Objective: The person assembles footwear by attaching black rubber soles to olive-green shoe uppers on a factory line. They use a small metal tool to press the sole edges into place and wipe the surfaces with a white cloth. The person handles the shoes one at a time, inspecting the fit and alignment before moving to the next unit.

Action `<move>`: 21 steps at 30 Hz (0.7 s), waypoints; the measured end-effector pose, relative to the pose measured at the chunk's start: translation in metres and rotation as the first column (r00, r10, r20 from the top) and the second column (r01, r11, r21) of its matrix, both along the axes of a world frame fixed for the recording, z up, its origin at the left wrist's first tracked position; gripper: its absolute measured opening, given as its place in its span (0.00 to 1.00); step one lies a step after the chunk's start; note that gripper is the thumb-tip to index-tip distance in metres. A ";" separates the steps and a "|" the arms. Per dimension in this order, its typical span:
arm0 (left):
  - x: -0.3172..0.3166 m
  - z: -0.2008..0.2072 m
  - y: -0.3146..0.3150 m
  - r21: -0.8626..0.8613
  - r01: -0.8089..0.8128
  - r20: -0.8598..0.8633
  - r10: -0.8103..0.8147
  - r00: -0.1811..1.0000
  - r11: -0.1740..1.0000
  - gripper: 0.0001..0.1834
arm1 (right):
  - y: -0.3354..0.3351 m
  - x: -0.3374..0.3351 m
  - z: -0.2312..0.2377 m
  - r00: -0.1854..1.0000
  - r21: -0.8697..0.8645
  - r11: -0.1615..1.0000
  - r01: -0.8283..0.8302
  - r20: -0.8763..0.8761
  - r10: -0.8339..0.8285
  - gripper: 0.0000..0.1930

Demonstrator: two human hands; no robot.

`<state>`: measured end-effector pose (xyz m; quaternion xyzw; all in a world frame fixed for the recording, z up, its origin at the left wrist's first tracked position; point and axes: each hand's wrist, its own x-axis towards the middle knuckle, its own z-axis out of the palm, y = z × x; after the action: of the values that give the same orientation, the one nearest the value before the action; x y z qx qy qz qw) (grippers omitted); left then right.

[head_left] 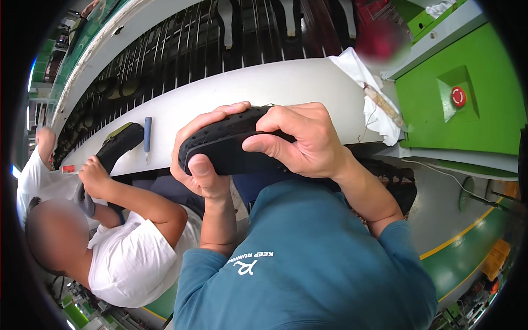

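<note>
Both hands closed on one black shoe sole (pixel 231 144), held level in front of the chest, near edge of the white conveyor ledge (pixel 258 82) just behind it. Left hand (pixel 201 159) wrapped round the sole's left end — thumb pressed on the near face, fingers curled over the far side. Right hand (pixel 300 140) clamped over the sole's right part, fingers across the top, thumb tucked against the near face. Dotted perforations visible along the sole's surface.

To the left, a co-worker in a white shirt (pixel 132 258), one hand (pixel 94 177) gripping a dark shoe with a green edge (pixel 118 143) that rests on the ledge. Just right of that shoe, a small blue-handled tool (pixel 147 135) lying on the white surface. Farther off, dark conveyor racks (pixel 181 49) carrying more soles. To the right, a crumpled white cloth (pixel 366 91) with a worn brush (pixel 382 104) on top — beyond these, a green machine housing (pixel 484 104) bearing a red round button (pixel 458 97). Near right, grey floor with a yellow line (pixel 456 237)
</note>
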<state>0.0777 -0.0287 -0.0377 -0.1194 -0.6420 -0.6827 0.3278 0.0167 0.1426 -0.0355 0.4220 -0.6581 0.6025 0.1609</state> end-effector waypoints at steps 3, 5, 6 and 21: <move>0.004 -0.005 -0.005 0.012 0.008 -0.065 -0.007 0.998 1.000 0.36 | -0.004 0.003 0.003 0.999 0.055 0.998 -0.016 0.031 0.014 0.14; 0.008 -0.007 -0.007 0.019 -0.002 -0.059 0.003 0.998 1.000 0.35 | -0.007 0.004 0.003 0.999 0.048 0.999 -0.025 0.046 0.023 0.14; 0.008 -0.008 -0.007 0.026 -0.005 -0.061 0.006 0.998 1.000 0.35 | -0.008 0.005 0.003 0.998 0.048 0.998 -0.028 0.049 0.026 0.14; 0.020 -0.002 0.001 0.017 -0.040 -0.023 0.041 0.999 0.999 0.26 | 0.000 0.017 0.026 0.917 0.158 0.986 -0.052 0.399 -0.016 0.21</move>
<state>0.0980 -0.0274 -0.0397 -0.1116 -0.6347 -0.6799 0.3500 0.0337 0.1431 -0.0093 0.3081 -0.7209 0.6206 -0.0177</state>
